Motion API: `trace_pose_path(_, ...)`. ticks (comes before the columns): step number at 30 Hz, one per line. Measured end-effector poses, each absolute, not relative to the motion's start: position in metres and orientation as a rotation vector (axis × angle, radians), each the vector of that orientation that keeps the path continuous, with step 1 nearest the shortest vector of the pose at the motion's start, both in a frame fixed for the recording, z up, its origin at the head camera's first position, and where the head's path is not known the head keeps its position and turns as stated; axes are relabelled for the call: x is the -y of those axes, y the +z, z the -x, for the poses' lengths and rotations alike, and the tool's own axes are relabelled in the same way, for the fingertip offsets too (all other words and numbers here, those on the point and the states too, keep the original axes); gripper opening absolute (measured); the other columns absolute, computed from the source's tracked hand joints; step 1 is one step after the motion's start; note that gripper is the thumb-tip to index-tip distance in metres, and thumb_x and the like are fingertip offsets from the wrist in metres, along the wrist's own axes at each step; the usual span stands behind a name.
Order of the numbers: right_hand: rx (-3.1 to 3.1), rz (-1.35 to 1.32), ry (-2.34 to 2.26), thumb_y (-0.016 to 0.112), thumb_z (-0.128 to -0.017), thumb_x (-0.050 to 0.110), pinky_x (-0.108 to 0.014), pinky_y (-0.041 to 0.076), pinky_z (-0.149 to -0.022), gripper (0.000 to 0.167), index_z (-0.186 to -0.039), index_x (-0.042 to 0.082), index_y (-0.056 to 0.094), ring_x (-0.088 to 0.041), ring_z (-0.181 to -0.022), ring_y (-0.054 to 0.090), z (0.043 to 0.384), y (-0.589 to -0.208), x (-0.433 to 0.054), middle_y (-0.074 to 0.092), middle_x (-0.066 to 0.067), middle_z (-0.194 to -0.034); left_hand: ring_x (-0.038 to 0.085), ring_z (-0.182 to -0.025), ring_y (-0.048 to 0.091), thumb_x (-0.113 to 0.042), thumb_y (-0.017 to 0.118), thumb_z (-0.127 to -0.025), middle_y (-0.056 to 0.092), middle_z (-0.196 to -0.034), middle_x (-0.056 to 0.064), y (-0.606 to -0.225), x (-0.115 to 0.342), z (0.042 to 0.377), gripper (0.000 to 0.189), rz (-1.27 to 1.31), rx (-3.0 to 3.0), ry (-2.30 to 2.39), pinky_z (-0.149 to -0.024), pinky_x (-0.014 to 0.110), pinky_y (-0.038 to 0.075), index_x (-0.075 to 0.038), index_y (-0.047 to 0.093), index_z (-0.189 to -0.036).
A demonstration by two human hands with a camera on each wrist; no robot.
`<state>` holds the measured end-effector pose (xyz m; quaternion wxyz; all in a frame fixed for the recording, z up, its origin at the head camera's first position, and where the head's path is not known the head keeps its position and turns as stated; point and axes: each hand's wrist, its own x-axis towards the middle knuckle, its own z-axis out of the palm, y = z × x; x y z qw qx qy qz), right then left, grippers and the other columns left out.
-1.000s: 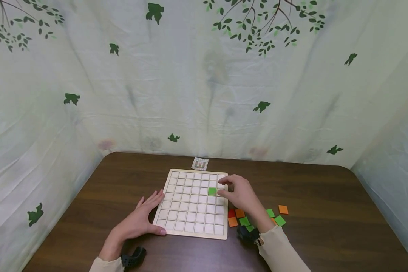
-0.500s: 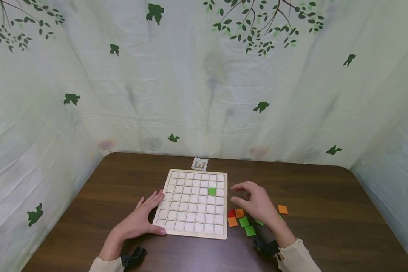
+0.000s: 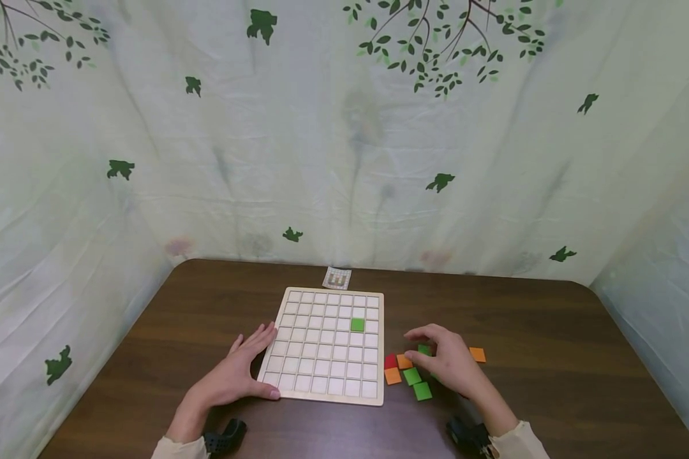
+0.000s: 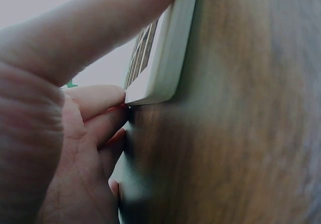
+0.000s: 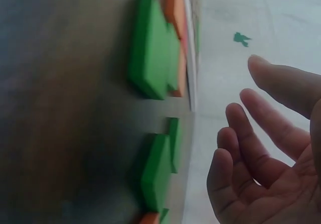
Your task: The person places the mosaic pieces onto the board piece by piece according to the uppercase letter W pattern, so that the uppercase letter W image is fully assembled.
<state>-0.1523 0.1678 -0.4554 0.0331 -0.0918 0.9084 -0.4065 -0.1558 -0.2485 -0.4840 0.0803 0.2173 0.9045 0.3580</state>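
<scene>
A pale square grid board (image 3: 321, 386) lies on the table, with one green tile (image 3: 357, 324) in a cell near its upper right. My left hand (image 3: 237, 373) steadies the board: outstretched fingers touch the left edge, and the thumb rests at the near left corner. To the board's right, my right hand (image 3: 450, 360) hovers above loose square tiles with thumb and fingers apart and nothing between them. Under and beside it are several green tiles (image 3: 422, 391), orange tiles (image 3: 393, 376) and a red tile (image 3: 390, 361). In the right wrist view green tiles (image 5: 150, 48) lie below the fingers.
A small printed card (image 3: 337, 278) lies behind the board, near the far edge of the brown table (image 3: 528, 331). One orange tile (image 3: 477, 354) sits right of my right hand. A pale curtain with leaf prints (image 3: 344, 159) hangs behind the table.
My right hand has moved away from the board, rightward and toward me, over the loose tiles. The left hand and the green tile on the board have stayed in place.
</scene>
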Motion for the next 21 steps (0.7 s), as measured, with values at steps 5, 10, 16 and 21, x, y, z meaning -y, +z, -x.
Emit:
trace_pose_path(5,-2.817,0.311,-1.127,0.081,-0.086,0.019,-0.038,0.052,-0.079,0.023,-0.109,0.019,0.075,-0.014,-0.091,0.059,0.152,-0.461,-0.169,0.067,0.008,-0.104,0.046,-0.149,0.015,-0.048,0.091,-0.067,0.024,-0.162,0.024,-0.483,0.247,0.157,0.119,-0.666,-2.713,1.068,-0.112,0.07,0.001,0.006,0.03,-0.155)
trace_pose_path(10,-2.824,0.387,-1.055,0.081,-0.086,0.018,-0.045,0.053,-0.088,0.021,-0.106,0.017,0.076,-0.017,-0.098,0.062,0.154,-0.464,-0.167,0.068,0.008,-0.103,0.046,-0.149,0.016,-0.048,0.091,-0.066,0.025,-0.162,0.023,-0.483,0.247,0.156,0.12,-0.659,-2.714,1.075,-0.113,0.07,0.001,0.006,0.03,-0.154)
trace_pose_path(16,-2.822,0.495,-0.989,0.079,-0.087,0.018,-0.049,0.052,-0.089,0.017,-0.104,0.015,0.078,-0.021,-0.099,0.062,0.155,-0.466,-0.166,0.069,0.005,-0.1,0.046,-0.149,0.017,-0.048,0.092,-0.065,0.027,-0.162,0.022,-0.484,0.249,0.153,0.119,-0.645,-2.728,1.083,-0.113,0.07,0.001,0.006,0.033,-0.154)
trace_pose_path(21,-2.834,0.506,-0.962,0.079,-0.087,0.015,-0.048,0.052,-0.087,0.013,-0.1,0.016,0.079,-0.022,-0.098,0.061,0.155,-0.467,-0.167,0.068,0.007,-0.097,0.048,-0.148,0.018,-0.047,0.091,-0.066,0.028,-0.161,0.023,-0.484,0.247,0.153,0.118,-0.678,-2.727,1.094,-0.112,0.071,0.002,0.006,0.033,-0.153)
